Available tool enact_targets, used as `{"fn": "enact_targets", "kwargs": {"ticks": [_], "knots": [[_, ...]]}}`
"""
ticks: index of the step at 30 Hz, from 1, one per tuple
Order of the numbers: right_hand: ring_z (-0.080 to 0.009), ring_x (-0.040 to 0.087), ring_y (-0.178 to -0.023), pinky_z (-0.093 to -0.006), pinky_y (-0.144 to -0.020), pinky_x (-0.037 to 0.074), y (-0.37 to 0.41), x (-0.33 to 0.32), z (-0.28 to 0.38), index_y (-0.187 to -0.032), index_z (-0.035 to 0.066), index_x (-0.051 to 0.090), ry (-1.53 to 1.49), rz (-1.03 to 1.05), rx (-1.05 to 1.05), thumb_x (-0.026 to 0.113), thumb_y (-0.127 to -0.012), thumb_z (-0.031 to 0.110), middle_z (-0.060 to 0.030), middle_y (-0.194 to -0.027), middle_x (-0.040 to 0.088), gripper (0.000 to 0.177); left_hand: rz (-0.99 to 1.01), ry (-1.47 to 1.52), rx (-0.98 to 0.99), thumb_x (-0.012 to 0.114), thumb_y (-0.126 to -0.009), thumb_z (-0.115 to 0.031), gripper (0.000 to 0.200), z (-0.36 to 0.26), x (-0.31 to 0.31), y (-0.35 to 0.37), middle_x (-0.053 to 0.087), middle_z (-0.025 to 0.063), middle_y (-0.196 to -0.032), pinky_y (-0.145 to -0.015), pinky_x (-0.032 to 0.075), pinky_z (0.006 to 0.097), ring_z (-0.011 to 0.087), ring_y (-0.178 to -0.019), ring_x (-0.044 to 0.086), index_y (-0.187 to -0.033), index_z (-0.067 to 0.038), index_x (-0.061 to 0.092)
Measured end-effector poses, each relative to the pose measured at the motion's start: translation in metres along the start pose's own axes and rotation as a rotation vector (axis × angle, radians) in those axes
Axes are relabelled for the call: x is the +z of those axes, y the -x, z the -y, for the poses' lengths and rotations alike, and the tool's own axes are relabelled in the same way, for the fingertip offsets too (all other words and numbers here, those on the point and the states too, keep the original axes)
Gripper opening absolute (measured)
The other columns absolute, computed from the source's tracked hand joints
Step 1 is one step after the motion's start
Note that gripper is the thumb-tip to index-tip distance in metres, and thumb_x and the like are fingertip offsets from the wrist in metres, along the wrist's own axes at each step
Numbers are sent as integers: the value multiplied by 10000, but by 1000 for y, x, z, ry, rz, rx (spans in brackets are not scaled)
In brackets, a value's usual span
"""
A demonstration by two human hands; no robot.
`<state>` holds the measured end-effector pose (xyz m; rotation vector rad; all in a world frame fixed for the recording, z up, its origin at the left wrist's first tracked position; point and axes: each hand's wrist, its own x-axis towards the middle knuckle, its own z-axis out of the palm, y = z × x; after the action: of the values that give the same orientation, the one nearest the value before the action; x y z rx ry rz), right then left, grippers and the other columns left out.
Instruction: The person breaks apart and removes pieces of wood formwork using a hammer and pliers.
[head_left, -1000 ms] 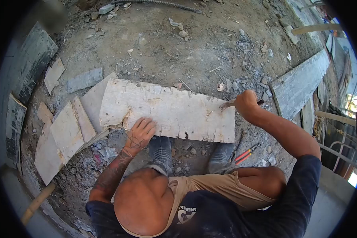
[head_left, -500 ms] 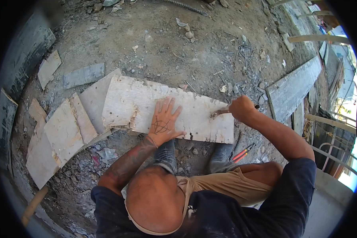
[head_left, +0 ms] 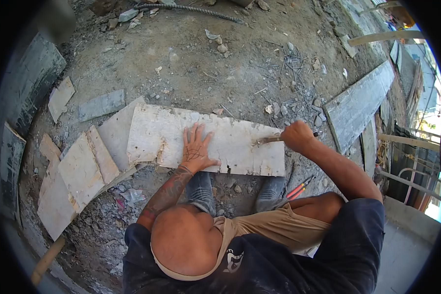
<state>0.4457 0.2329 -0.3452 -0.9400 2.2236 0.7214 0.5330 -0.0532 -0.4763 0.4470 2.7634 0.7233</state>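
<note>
Mostly illegible lettering (head_left: 233, 261) on shirt (head_left: 289, 264); right hand (head_left: 298, 136) grips tool (head_left: 269, 139), left hand (head_left: 196, 150) open on board (head_left: 242, 132).

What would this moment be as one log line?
Left hand: spread flat on pale board | right hand: gripping hammer-like tool, head at board | red-handled pliers: on ground

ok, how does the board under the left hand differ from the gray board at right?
The pale board is whitish; the gray board is darker. The pale board lies nearly crosswise in view; the gray board slants. The left hand rests on the pale board; no hand touches the gray board. Both are long and flat.
</note>
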Motion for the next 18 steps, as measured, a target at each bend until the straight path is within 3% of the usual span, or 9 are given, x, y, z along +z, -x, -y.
{"fn": "enact_targets", "kwargs": {"ticks": [3,6,9,11,15,17,18], "knots": [[-229,665,-681,-341,-556,501,-7,3,13,-670,113,681,63,-4,21,567,-742,155,-93,-684,658,142,100,-47,-76,777,-452,-568,968,-10,-7,-6,291,175,-1360,-1066,29,563,363,-1333,132,-1245,-105,473],[-256,668,-695,-361,-595,521,19,35,-18,-683,94,681,-204,37,96,550,-750,154,-111,-738,669,159,47,10,-42,792,-444,-546,954,-12,-3,-4,292,181,-1356,-1068,21,559,358,-1333,125,-1230,-105,478],[-261,667,-706,-365,-604,522,15,47,-24,-707,88,684,-112,17,52,544,-755,150,-112,-744,670,160,7,30,15,789,-448,-553,956,-10,3,-9,291,181,-1355,-1068,17,559,360,-1333,120,-1235,-109,475],[-261,668,-711,-361,-602,523,13,37,-25,-713,87,685,-115,33,63,547,-756,148,-108,-739,670,157,31,47,-4,782,-452,-568,963,-9,1,-10,280,182,-1361,-1067,10,563,367,-1333,115,-1240,-110,472],[-254,670,-791,-341,-630,529,1,2,2,-875,94,703,-81,158,20,558,-780,151,-108,-879,681,183,-18,30,46,775,-451,-586,963,-2,17,-14,277,185,-1356,-1062,10,569,372,-1329,118,-1231,-107,476],[-240,671,-758,-337,-648,515,-12,-7,16,-784,91,702,-34,171,42,566,-763,149,-103,-823,682,149,3,-5,8,772,-444,-596,961,-5,12,-9,282,182,-1348,-1056,16,577,371,-1322,130,-1219,-107,484],[-231,671,-768,-332,-639,510,-19,-8,15,-792,95,702,7,273,38,582,-755,150,-104,-849,682,137,-30,-5,18,783,-436,-577,942,-6,12,-9,291,170,-1342,-1059,30,567,366,-1316,144,-1203,-111,497]]}}
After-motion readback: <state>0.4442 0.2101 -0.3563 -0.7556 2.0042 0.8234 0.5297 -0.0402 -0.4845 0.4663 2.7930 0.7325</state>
